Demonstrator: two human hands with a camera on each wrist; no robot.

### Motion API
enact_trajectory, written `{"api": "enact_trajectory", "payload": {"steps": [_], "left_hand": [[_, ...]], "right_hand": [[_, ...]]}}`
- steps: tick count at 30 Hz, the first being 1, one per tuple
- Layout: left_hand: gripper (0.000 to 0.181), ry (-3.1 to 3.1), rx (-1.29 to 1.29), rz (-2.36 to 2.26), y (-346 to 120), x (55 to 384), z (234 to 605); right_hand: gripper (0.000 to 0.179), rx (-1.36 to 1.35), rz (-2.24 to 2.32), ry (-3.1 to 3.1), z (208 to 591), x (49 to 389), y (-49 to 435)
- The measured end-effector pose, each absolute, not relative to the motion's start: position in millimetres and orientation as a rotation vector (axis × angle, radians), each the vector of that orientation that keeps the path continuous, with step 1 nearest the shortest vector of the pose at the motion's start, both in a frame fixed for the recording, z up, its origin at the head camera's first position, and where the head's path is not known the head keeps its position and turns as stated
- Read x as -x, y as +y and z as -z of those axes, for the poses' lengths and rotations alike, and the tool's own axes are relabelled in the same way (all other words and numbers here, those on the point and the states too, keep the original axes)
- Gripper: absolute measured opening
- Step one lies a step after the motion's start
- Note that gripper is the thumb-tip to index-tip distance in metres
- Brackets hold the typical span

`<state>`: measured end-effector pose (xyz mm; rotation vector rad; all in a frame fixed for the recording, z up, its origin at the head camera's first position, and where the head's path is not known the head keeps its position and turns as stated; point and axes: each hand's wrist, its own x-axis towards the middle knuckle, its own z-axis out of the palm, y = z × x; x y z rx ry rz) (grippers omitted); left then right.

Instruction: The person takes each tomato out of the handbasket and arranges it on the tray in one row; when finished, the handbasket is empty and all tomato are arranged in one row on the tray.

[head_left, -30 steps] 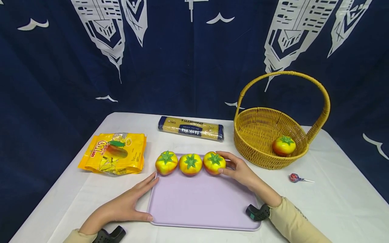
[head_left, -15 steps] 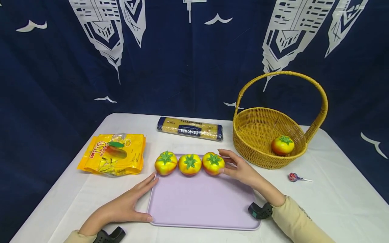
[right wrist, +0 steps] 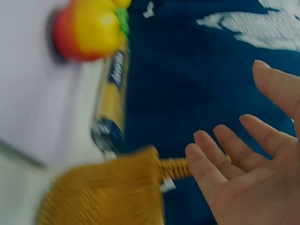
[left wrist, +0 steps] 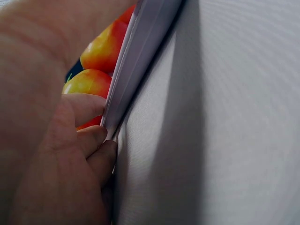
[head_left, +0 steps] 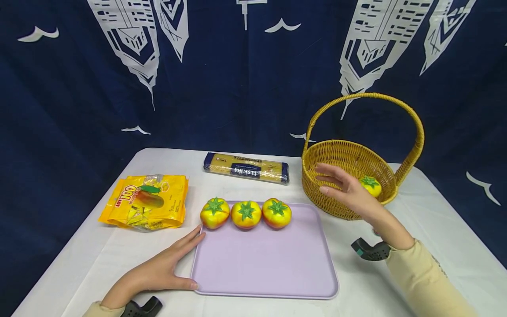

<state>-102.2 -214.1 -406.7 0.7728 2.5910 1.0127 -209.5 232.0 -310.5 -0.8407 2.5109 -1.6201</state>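
My left hand [head_left: 164, 266] lies along the left side of the lilac tray [head_left: 265, 268], its fingertips and thumb touching the rim. In the left wrist view those fingers [left wrist: 91, 105] press the tray's edge beside the fruit. Three yellow-and-red tomato-like fruits with green star-shaped leaves, the left one [head_left: 215, 213], the middle one [head_left: 246, 215] and the right one [head_left: 277, 213], form a row at the tray's far edge. My right hand [head_left: 352, 193] hovers with loose fingers and nothing in it before the wicker basket [head_left: 332, 207]. Partly behind it, a similar fruit [head_left: 370, 186] sits inside the basket.
A spaghetti pack [head_left: 246, 168] lies at the back of the white-covered table [head_left: 158, 246]. On the left is a yellow candy bag [head_left: 146, 201]. The basket's tall handle [head_left: 368, 94] arches up. My right forearm mostly hides the lollipop. A dark blue printed curtain [head_left: 237, 88] hangs behind.
My right hand has let go of the right-hand fruit, leaving it on the tray, and moved right and up toward the basket. My left hand stays at the tray's edge.
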Motion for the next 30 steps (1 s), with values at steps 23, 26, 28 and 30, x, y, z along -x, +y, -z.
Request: {"api": "enact_trajectory", "payload": {"steps": [23, 26, 28, 30], "left_hand": [[0.101, 2.586, -0.763, -1.011, -213.4, 102.1, 406.1], [0.101, 2.582, -0.758, -1.015, -213.3, 102.2, 406.2], [0.101, 2.582, -0.757, -1.014, -213.4, 102.5, 406.4], [0.101, 2.582, -0.759, -1.014, -213.6, 102.9, 406.6]], "right_hand": [[0.034, 0.343, 2.207, 2.296, 315.4, 233.0, 354.6], [0.031, 0.305, 2.196, 2.301, 319.9, 234.0, 358.4], [0.032, 0.268, 2.129, 2.356, 321.8, 235.2, 360.0], [0.036, 0.238, 1.999, 2.459, 323.1, 237.3, 361.0]]}}
